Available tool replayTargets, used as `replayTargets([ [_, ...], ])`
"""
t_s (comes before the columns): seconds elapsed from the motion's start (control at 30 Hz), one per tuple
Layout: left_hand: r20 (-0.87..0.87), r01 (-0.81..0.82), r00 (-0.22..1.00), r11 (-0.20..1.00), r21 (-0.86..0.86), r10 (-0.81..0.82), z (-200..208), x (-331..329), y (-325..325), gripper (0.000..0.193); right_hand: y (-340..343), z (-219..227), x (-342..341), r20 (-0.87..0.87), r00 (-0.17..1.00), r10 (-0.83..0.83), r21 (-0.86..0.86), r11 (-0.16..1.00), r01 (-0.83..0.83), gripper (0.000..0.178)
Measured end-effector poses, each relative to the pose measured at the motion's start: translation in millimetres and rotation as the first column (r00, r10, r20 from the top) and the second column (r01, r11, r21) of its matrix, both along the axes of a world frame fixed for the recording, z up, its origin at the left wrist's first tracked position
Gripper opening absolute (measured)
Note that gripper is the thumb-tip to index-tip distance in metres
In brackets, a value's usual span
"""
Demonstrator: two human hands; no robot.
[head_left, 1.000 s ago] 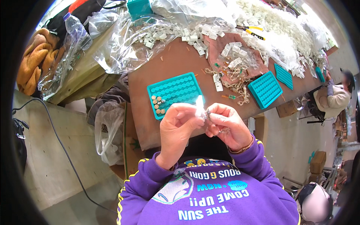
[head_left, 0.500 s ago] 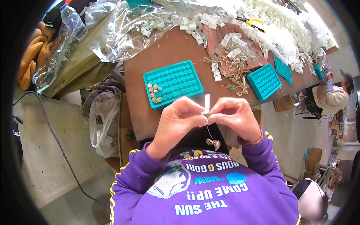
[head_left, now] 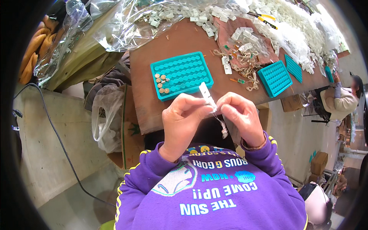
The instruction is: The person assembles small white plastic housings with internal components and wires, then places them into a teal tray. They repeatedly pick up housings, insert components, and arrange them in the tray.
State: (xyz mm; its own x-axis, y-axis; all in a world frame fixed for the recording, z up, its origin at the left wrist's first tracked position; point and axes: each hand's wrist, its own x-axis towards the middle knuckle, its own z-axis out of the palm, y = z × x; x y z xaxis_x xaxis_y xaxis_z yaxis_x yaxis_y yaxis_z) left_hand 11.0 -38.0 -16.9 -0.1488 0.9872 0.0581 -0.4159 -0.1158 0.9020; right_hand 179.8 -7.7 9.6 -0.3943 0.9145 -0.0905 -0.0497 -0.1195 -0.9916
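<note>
A narrow white plastic casing (head_left: 206, 94) is pinched between the thumb and index finger of my left hand (head_left: 180, 120), tilted with its far end up and to the left. My right hand (head_left: 241, 117) meets its lower end in a pinch; whatever lies between those fingertips is too small to make out. Below the fingers dangles a small bundle of thin wire (head_left: 224, 132). Just beyond my hands lies a teal tray (head_left: 188, 74) with rows of scalloped slots. Several round, coppery button-like pieces (head_left: 161, 90) sit at its left end.
Loose wires (head_left: 251, 71), white casings (head_left: 227, 65) and a small green circuit board (head_left: 240, 81) lie on the table's right. Beyond are yellow-handled pliers (head_left: 267, 22) and heaped white parts. More teal trays (head_left: 274, 78) stand rightward. A plastic bag (head_left: 109, 115) hangs left. Another person (head_left: 341, 97) sits far right.
The white casing has gone from upright to leaning left. My right fingers have drawn slightly away from my left ones. The hanging wire has swung a little right and upward.
</note>
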Motion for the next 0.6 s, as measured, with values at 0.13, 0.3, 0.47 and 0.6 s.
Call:
replayTargets([
  [0.13,-0.179,-0.076,0.98,0.996,0.057,0.085,-4,-1,0,0.014,-6,1,-7,0.29,0.951,-0.112,0.446,0.895,-0.031,0.011],
  [0.3,-0.309,-0.116,0.937,0.979,0.168,0.164,-11,-2,0,0.015,-10,2,-12,0.347,0.913,-0.214,0.544,0.839,-0.01,0.009],
  [0.47,-0.305,-0.113,0.937,0.975,0.19,0.168,-12,-4,0,0.015,-8,3,-12,0.34,0.912,-0.231,0.57,0.822,-0.003,0.008],
  [0.6,-0.174,-0.065,0.981,0.992,0.11,0.084,-10,-6,-3,0.015,-9,0,-14,0.254,0.953,-0.166,0.393,0.918,0.056,0.007],
])
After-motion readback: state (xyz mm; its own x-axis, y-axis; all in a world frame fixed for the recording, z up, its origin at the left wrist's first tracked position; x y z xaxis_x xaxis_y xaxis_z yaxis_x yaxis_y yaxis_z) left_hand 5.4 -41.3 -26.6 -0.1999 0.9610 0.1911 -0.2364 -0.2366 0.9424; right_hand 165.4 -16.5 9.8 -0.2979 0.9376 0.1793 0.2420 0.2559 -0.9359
